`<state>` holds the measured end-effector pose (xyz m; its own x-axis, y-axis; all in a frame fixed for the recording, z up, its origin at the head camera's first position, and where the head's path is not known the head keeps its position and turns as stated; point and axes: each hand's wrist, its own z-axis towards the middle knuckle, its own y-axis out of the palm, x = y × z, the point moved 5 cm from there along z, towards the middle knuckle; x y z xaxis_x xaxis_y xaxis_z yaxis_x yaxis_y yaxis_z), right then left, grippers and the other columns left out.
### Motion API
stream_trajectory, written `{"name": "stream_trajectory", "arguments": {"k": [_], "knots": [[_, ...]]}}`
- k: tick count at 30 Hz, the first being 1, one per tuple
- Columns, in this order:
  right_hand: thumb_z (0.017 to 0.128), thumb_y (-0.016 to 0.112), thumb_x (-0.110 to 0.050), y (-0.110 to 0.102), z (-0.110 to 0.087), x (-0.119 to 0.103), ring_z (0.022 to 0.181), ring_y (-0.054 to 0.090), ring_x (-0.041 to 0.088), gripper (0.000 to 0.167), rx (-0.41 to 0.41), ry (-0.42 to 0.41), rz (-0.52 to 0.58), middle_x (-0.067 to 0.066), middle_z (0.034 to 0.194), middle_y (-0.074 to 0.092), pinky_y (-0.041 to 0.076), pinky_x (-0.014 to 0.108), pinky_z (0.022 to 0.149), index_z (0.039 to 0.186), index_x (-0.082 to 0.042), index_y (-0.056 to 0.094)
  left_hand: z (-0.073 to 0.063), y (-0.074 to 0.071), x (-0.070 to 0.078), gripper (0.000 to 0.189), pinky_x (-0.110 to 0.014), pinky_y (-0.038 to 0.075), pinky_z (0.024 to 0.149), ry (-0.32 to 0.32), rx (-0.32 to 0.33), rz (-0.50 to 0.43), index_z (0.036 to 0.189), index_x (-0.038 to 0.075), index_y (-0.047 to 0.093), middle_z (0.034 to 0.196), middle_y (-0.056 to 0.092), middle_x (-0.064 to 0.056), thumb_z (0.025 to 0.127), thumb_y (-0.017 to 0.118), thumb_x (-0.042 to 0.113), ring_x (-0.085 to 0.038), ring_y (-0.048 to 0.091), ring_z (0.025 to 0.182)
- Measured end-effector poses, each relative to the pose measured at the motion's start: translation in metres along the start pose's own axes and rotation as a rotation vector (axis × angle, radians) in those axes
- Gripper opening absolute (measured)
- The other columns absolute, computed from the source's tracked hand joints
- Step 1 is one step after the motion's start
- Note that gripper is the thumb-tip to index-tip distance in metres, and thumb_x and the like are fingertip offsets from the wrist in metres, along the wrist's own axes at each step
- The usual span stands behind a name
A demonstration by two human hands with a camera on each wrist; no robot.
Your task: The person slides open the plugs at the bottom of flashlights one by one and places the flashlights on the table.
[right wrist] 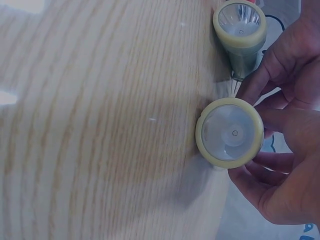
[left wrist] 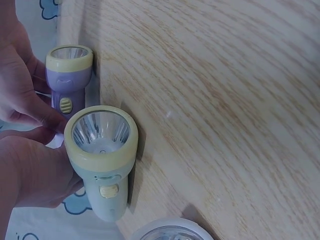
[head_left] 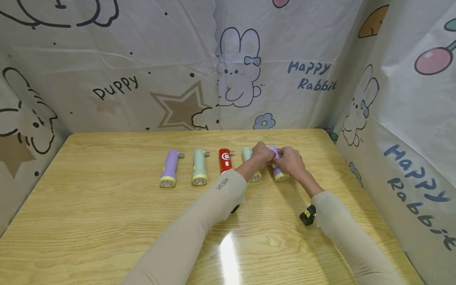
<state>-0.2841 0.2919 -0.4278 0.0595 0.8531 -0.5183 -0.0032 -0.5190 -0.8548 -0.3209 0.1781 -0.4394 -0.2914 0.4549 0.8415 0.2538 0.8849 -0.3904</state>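
At the right end of a row of flashlights, both hands meet on a purple flashlight (head_left: 279,171) with a pale yellow head. My right hand (head_left: 291,159) grips its body from the right, fingers and thumb around it in the right wrist view. From the left, my left hand (head_left: 263,153) pinches the upper part of the same flashlight; its fingertips are partly hidden. Beside it, a mint green flashlight (left wrist: 102,160) lies partly behind the left wrist in the head view. The purple flashlight's lens (right wrist: 234,134) faces the right wrist camera.
Further left along the wooden table (head_left: 107,209) lie a red flashlight (head_left: 225,159), another mint flashlight (head_left: 199,166) and another purple flashlight (head_left: 171,164), with metal prongs showing at their tops. Printed cloth walls (head_left: 142,111) stand at the back and right.
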Motion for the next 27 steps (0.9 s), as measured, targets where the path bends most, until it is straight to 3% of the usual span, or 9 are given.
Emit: {"name": "stream_trajectory", "arguments": {"k": [14,27], "knots": [[0.091,0.07,-0.023,0.0007,0.0012,0.0034,0.061,0.054,0.017,0.023,-0.007,-0.016,-0.025,0.003,0.064,0.059,0.042,0.027,0.054,0.085,-0.001,0.07,0.0001,0.0017,-0.0021,0.019,-0.018,0.04,0.044,0.001,-0.008,0.054,0.1,-0.007,0.065,0.078,0.058,-0.009,0.085,0.072,0.002,-0.014,0.05,0.057],[0.092,0.067,-0.021,0.0038,0.0019,0.0035,0.061,0.054,0.015,0.023,-0.01,-0.016,-0.034,0.004,0.067,0.061,0.043,0.026,0.054,0.091,0.001,0.071,0.0028,0.0018,-0.0031,0.013,-0.018,0.039,0.041,0.03,0.003,0.092,0.093,-0.006,0.065,0.073,0.056,-0.008,0.084,0.071,0.001,-0.014,0.049,0.053]]}}
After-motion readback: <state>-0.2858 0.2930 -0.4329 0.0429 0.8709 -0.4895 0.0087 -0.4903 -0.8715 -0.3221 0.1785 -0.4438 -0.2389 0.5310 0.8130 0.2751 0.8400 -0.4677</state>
